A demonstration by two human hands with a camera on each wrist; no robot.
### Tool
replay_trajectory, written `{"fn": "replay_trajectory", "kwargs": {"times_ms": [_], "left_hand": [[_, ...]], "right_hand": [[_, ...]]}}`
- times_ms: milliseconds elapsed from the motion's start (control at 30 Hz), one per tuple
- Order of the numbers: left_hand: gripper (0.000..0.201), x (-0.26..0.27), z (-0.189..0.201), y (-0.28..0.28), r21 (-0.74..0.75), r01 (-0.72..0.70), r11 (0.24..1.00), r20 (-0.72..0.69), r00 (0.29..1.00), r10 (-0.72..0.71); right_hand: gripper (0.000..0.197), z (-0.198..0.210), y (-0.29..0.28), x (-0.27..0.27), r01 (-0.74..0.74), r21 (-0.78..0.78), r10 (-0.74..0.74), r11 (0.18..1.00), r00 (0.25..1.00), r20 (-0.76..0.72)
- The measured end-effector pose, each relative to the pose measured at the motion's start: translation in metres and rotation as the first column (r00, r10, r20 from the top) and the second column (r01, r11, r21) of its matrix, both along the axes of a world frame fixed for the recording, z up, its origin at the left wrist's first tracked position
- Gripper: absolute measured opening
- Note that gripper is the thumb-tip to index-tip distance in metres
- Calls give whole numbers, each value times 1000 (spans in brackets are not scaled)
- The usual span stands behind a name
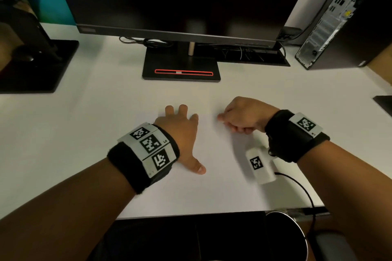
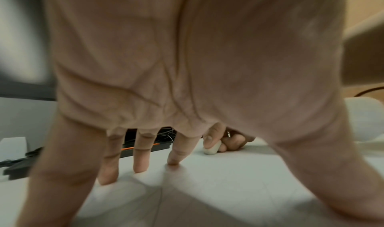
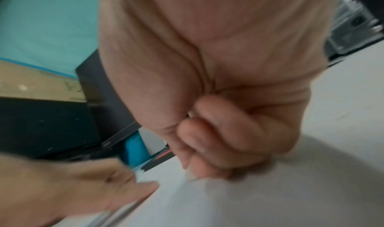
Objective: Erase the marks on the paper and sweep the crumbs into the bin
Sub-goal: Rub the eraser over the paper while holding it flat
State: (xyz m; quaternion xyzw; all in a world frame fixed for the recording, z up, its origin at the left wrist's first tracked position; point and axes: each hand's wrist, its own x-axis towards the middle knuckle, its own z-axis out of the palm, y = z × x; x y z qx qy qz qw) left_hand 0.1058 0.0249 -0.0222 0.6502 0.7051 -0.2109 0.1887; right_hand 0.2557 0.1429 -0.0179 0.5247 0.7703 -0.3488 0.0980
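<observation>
Here, on the paper [image 1: 212, 186] before the monitor [image 1: 180, 0], the left hand [image 1: 180, 133] is pressing flat with spread fingers while the right hand [image 1: 241, 116] is pinching the eraser [image 2: 212, 149]; short, light strokes should avoid creasing.

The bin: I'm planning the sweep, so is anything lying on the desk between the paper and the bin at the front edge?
Nothing loose shows there. The paper runs toward the front edge, and the bin sits just below it at the right. Only the right hand, its wrist camera and black cable cross that side.
</observation>
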Motion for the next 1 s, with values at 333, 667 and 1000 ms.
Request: {"fn": "replay_trajectory", "kwargs": {"times_ms": [333, 667, 1000], "left_hand": [[133, -1, -2, -1, 19, 16, 1000, -3, 1000, -16], [137, -1, -2, -1, 27, 17, 999, -18, 1000, -16], [135, -1, -2, -1, 24, 17, 1000, -26, 1000, -16]], "right_hand": [[43, -2, -15, -24, -83, -1, 82, 997, 993, -87], [33, 8, 8, -2, -4, 93, -10, 996, 988, 155], [39, -3, -2, 2, -62, 71, 57, 996, 997, 61]]}}
